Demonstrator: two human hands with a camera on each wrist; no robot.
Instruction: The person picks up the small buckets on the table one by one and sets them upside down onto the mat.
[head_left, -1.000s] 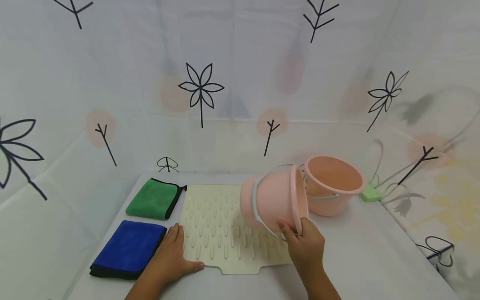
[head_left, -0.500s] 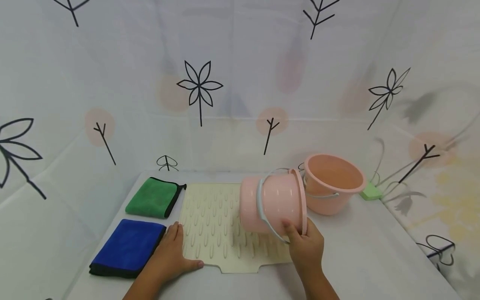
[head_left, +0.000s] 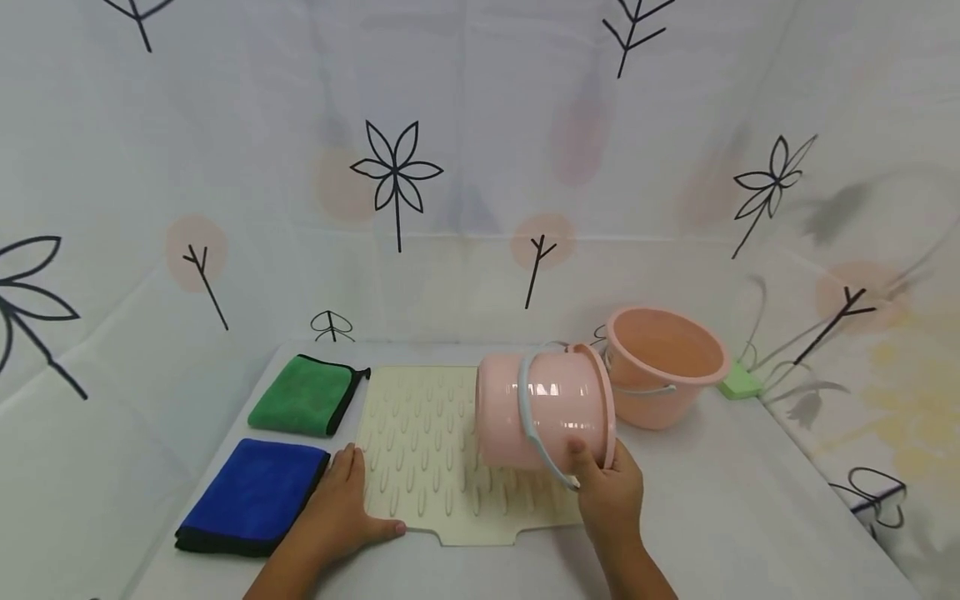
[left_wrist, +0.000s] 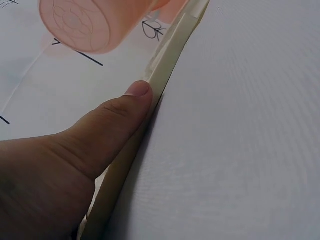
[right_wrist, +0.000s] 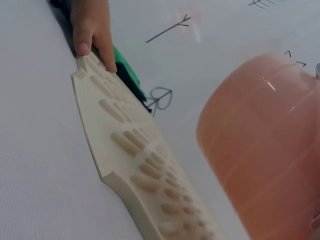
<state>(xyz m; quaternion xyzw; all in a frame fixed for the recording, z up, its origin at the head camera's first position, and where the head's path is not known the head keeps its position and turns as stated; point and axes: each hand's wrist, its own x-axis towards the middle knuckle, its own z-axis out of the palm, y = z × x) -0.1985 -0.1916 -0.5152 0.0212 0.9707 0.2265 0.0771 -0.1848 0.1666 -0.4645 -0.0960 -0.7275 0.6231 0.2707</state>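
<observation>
My right hand (head_left: 611,500) grips a small pink bucket (head_left: 498,408) by its rim, thumb on the outer wall. The bucket lies on its side in the air over the right part of a cream washboard (head_left: 420,467), mouth to the right, its pale blue handle (head_left: 523,392) hanging round it. At the washboard's near left corner rests my left hand (head_left: 337,508), fingers extended along the left edge. In the left wrist view the left thumb (left_wrist: 112,115) lies straight against the board's front edge. The right wrist view shows the bucket's side (right_wrist: 265,145) above the raised bumps.
A second pink bucket (head_left: 663,408) stands upright at the back right, with a green block (head_left: 741,382) behind it. Left of the washboard lie a folded green cloth (head_left: 303,396) and a folded blue cloth (head_left: 255,492). A patterned white sheet (head_left: 465,167) hangs behind the table.
The right hand has turned the held bucket, so its mouth faces further away and more of its outer wall shows. The left hand has stayed at the washboard's corner.
</observation>
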